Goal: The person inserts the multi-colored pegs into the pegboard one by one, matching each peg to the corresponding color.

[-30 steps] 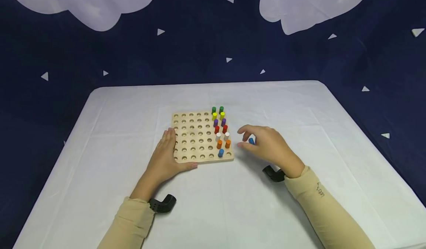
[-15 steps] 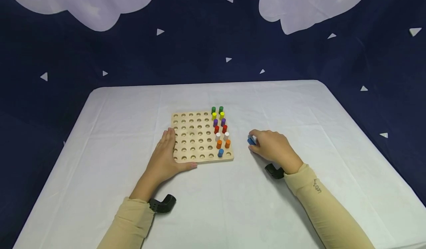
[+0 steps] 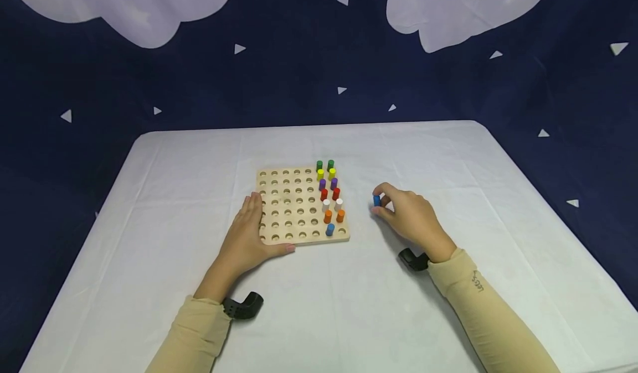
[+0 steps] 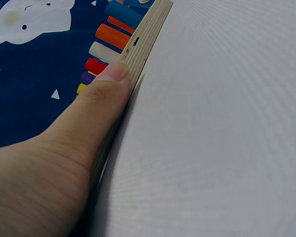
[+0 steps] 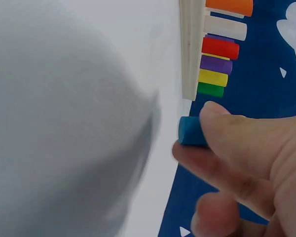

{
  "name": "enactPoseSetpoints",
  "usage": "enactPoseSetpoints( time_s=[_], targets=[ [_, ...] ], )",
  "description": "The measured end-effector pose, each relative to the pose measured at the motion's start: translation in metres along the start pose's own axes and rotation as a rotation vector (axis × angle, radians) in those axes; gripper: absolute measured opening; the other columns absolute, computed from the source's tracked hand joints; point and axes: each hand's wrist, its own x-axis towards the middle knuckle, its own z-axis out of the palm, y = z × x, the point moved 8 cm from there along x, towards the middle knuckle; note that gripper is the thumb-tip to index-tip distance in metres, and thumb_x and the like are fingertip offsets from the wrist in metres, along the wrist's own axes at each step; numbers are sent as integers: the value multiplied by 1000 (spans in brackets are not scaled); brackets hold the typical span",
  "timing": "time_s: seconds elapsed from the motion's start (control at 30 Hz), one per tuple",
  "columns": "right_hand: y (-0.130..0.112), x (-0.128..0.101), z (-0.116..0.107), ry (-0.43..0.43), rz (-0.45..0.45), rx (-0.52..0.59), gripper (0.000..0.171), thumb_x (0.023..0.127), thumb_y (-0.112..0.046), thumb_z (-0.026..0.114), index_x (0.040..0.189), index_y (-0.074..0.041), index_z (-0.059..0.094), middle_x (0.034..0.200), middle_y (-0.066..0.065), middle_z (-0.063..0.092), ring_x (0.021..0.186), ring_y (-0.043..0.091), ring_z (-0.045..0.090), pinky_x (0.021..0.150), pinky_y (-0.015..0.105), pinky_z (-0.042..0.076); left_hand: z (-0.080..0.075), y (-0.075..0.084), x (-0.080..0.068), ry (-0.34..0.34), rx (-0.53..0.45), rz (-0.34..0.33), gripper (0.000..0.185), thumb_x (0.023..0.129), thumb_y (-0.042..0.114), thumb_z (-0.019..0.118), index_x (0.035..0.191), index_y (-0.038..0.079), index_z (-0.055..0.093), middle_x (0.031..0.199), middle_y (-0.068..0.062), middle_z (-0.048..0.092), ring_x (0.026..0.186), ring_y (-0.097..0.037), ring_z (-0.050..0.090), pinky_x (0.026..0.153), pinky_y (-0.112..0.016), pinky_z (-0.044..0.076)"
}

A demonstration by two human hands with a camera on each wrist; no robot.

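Observation:
My left hand (image 3: 241, 245) lies along the left side of a wooden pegboard (image 3: 319, 242), fingers straight and thumb stretched along its front edge. In the left wrist view the thumb (image 4: 101, 98) presses on the board's side. Right of the board, my right hand (image 3: 411, 218) pinches a blue peg (image 3: 376, 200) between thumb and fingers, a little above the cloth; the right wrist view shows this peg (image 5: 190, 131) too. Paired green, yellow, purple, red, white and orange pegs stand in the two rightmost columns. A single blue peg (image 3: 330, 229) stands in the front row, beside the bare corner hole.
White cloth (image 3: 319, 306) covers the table under the board and both arms. Behind the table hangs a dark blue backdrop (image 3: 289, 85) with white clouds and triangles. Each wrist wears a black camera mount, such as the left one (image 3: 244, 305).
My right hand, first with parted fingers near a blue peg, moved slightly right, gathered its fingers around the peg and now holds it upright. The left hand and board stayed put.

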Motion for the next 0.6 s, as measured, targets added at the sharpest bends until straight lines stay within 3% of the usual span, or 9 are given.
enactPoseSetpoints(
  time_s=[0.17,0.4,0.6],
  targets=[
    [-3,-1,-3,31,-21,33,31,88,-26,77,114,-18,62,97,3,78,54,14,47,51,27,36,0,0,0,0,2,-1,145,60,72,81,158,1,1,167,-16,-1,156,-32,0,127,-51,9],
    [-15,-6,0,-27,-28,130,26,86,-29,78,106,-24,61,100,-1,77,48,10,27,48,25,28,0,1,0,0,3,2,145,60,72,81,158,1,1,167,-16,0,156,-32,0,127,-51,10],
    [-41,-10,5,-69,-100,198,27,84,-31,80,105,-24,64,97,-5,77,46,7,35,45,22,32,0,1,-1,3,5,5,145,61,72,81,158,1,1,166,-17,0,156,-33,0,127,-51,9]
  ],
)
